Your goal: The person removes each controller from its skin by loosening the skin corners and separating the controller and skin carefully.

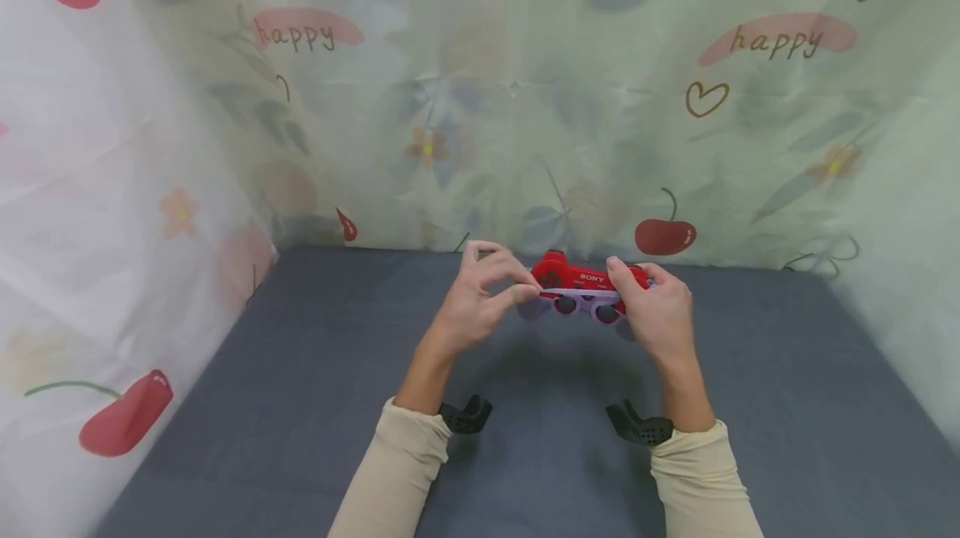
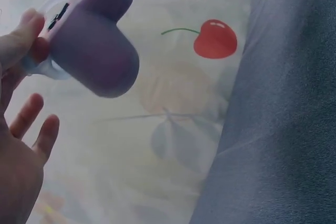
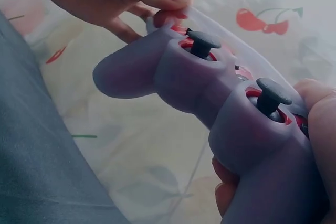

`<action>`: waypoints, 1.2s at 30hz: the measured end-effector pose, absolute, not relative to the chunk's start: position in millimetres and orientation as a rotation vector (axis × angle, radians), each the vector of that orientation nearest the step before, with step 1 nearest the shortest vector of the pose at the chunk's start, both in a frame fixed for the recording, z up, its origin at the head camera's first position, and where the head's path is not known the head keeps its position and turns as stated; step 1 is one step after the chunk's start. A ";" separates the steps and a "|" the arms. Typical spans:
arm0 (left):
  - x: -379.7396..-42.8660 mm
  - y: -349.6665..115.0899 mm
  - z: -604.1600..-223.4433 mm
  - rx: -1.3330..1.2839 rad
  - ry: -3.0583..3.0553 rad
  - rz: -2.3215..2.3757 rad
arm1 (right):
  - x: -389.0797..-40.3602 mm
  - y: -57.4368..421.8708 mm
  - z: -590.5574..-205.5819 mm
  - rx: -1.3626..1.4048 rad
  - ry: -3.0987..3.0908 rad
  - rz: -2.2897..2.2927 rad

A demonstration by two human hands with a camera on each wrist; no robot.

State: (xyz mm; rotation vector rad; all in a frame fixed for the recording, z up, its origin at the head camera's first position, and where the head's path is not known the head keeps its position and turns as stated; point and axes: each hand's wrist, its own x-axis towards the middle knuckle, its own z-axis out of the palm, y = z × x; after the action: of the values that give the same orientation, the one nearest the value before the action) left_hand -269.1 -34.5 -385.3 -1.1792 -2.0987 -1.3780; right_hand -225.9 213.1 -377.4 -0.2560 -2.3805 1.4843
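A red game controller [image 1: 592, 277] with SONY on its face is held above the table by both hands. A translucent pale purple silicone cover [image 3: 184, 90] wraps its handles and the rings around its two black thumbsticks [image 3: 273, 92], while in the head view the red face is bare. My left hand [image 1: 486, 292] pinches the edge of the cover between thumb and index finger, and its other fingers stand away. Gripping the opposite end is my right hand [image 1: 658, 313], thumb on the front and fingers behind. The left wrist view shows a covered handle [image 2: 97, 56] from the side.
The table [image 1: 300, 421] has a dark grey cloth. Pale curtains [image 1: 517, 121] with cherries, flowers and the word happy hang behind it and at both sides. Black wrist mounts [image 1: 467, 415] sit at the cuffs of beige sleeves [image 1: 397, 471].
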 end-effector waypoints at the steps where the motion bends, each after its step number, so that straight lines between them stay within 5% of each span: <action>1: -269.2 -34.3 -385.9 -1.159 -2.094 -1.387 | -226.1 212.1 -377.8 -0.253 -2.380 1.482; 9: -265.4 -33.8 -388.7 -0.912 -2.136 -1.587 | -225.4 206.7 -375.2 -0.147 -2.465 1.396; 36: -261.2 -33.1 -389.9 -1.066 -2.333 -1.803 | -220.4 213.1 -373.7 -0.238 -2.397 1.445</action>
State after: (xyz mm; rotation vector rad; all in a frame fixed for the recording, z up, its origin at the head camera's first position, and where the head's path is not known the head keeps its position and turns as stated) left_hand -261.2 -33.1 -389.9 -1.0663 -2.3327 -1.8030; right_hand -220.4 213.1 -373.7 -0.2383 -2.3968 1.4455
